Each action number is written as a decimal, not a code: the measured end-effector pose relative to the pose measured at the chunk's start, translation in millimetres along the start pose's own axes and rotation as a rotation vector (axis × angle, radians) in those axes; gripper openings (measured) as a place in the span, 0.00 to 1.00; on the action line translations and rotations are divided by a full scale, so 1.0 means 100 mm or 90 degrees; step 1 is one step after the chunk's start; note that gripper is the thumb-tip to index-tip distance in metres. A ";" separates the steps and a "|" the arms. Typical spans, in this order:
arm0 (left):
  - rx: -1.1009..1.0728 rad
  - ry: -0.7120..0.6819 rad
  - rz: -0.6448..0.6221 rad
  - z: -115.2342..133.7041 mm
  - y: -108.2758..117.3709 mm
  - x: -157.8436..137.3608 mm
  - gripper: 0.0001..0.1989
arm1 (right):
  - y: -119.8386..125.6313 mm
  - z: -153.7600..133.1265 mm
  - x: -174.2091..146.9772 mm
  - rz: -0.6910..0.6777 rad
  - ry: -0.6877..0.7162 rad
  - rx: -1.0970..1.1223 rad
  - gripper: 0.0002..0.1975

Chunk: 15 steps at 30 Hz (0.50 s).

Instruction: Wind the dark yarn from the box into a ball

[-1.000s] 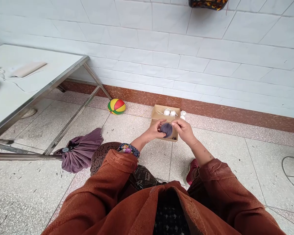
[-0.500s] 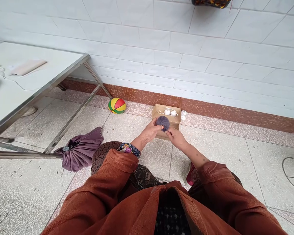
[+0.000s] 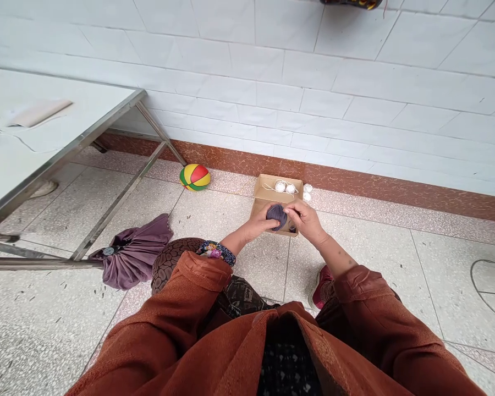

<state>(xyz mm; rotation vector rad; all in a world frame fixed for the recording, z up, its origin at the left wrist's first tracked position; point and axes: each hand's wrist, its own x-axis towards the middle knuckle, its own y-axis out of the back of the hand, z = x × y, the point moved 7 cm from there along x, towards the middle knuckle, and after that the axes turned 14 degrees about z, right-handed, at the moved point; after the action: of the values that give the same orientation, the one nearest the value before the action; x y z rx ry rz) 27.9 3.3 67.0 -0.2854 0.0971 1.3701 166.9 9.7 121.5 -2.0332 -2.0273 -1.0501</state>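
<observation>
A ball of dark purple-grey yarn (image 3: 276, 215) rests in my left hand (image 3: 257, 223), whose fingers and thumb wrap round its left side. At the ball's upper right edge my right hand (image 3: 307, 220) is closed in a pinch, thumb and forefinger together. The strand between those fingertips is too fine to make out clearly. Below both hands stands an open cardboard box (image 3: 259, 193) on the floor. White yarn balls (image 3: 280, 187) with loose strands lie in its far part, and a small dark bit shows in its near part beside my right hand.
More white balls (image 3: 307, 192) sit right of the box by the wall. A colourful ball (image 3: 195, 177) lies near a metal-framed table (image 3: 119, 104) at left. Purple folded cloth (image 3: 132, 253) is beside my knee. A thin dark cable or wire loop (image 3: 478, 291) lies at far right.
My right hand has moved from below the yarn ball up to its upper right side. The ball has turned and dropped slightly in my left hand.
</observation>
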 end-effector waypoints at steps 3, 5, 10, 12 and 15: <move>-0.051 0.018 -0.079 0.04 -0.10 -0.10 0.38 | 0.01 0.13 0.03 0.032 -0.010 -0.016 0.14; -0.104 0.058 -0.128 0.05 -0.16 -0.16 0.41 | -0.02 0.23 0.02 0.048 -0.038 -0.021 0.15; -0.242 0.095 -0.161 0.12 -0.17 -0.21 0.39 | -0.14 0.43 -0.10 0.055 -0.129 -0.031 0.15; -0.274 0.099 -0.141 0.14 -0.14 -0.19 0.37 | -0.19 0.48 -0.16 0.040 -0.146 -0.039 0.14; -0.291 0.108 -0.111 0.12 -0.10 -0.16 0.34 | -0.25 0.51 -0.21 0.014 -0.157 -0.051 0.12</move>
<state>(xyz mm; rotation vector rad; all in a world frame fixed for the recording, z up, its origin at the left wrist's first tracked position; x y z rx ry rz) 32.9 -10.7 83.9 -0.7760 -0.1010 1.1806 166.7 21.4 61.6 -2.3236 -2.0973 -0.9310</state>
